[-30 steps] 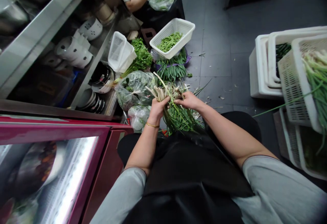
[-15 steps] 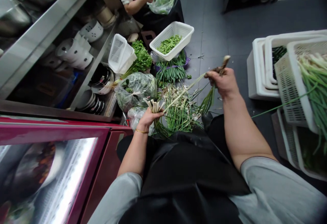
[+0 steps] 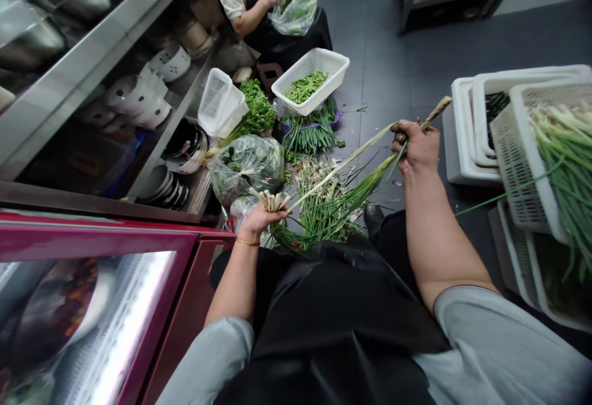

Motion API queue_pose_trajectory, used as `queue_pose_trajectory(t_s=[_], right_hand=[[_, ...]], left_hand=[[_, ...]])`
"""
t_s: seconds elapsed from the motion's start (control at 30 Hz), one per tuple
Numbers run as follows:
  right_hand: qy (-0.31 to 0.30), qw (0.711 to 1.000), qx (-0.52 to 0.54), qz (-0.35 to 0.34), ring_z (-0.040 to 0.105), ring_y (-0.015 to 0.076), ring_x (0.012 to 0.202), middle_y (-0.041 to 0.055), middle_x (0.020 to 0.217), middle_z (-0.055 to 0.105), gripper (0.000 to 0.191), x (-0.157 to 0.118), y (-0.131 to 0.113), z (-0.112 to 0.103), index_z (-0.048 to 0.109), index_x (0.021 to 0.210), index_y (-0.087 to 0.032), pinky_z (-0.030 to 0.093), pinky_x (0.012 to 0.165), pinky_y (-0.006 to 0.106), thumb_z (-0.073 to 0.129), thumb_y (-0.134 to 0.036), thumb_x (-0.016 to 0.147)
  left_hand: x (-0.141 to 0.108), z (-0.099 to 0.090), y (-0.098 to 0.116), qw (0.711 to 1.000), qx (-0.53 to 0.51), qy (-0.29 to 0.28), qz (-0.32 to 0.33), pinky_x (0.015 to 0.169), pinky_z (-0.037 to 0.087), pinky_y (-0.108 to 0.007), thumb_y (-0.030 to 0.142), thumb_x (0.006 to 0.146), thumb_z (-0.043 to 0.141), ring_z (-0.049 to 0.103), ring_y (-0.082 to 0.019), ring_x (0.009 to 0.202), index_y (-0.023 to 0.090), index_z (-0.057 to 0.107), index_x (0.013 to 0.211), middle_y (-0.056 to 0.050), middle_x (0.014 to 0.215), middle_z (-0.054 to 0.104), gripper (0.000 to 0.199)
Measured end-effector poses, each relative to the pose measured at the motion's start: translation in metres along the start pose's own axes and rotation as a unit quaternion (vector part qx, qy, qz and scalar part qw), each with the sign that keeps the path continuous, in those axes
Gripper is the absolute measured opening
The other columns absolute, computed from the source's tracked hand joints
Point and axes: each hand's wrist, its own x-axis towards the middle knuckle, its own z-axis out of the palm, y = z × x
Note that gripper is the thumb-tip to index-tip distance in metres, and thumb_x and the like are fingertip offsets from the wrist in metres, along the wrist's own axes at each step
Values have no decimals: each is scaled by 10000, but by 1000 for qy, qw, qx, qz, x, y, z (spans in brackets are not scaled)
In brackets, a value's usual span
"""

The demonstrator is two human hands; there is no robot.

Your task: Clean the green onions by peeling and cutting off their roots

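While our hands are held well apart, we count two bunches in grip. Our left hand (image 3: 263, 217) is closed around one bunch of scallions (image 3: 269, 200), its blunt white ends upward; stalk number unresolved. Our right hand (image 3: 419, 146) clenches a second, greener bunch (image 3: 377, 177), one rough, brown, twisted end (image 3: 436, 112) protruding. One long pale stalk (image 3: 340, 167) spans the two hands. Below lies one tangled pile (image 3: 324, 208) on the dark tiled floor (image 3: 383, 78). Beyond, we record one perforated white basket (image 3: 324, 93) of slender green pods (image 3: 308, 86).
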Motion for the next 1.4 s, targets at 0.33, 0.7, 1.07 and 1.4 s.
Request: queue_pose_trajectory(t_s=[0.33,0.7,1.07,1.4], right_hand=[[-260,910,-323,0,501,106,489,9,535,577,346,-32,31,28,660,715,-143,371,471,224,687,-487,730],[-389,873,-280,-92,573,147,710,46,741,646,273,-94,43,79,670,739,-146,434,697,272,596,-392,831],[-331,843,-422,-44,607,198,765,75,735,633,552,-64,36,55,657,796,-157,451,724,310,445,-661,865],[-331,906,-147,219,269,51,288,-59,363,362,561,-75,48,66,498,597,-180,174,290,197,557,-716,752]], left_hand=[[3,6,2,999,-38,37,3,515,365,-212,279,541,811,496,-103,587,116,695,735,-27,673,597,279],[37,68,26,995,-62,-75,31,648,480,-254,269,549,841,614,-156,709,120,700,829,-60,781,672,347],[-6,-1,72,978,-142,47,148,495,469,-265,481,651,763,546,-135,513,155,605,629,-5,538,539,363],[18,87,20,992,-97,81,3,390,254,-198,297,549,832,365,-40,394,99,719,839,46,492,497,368]])
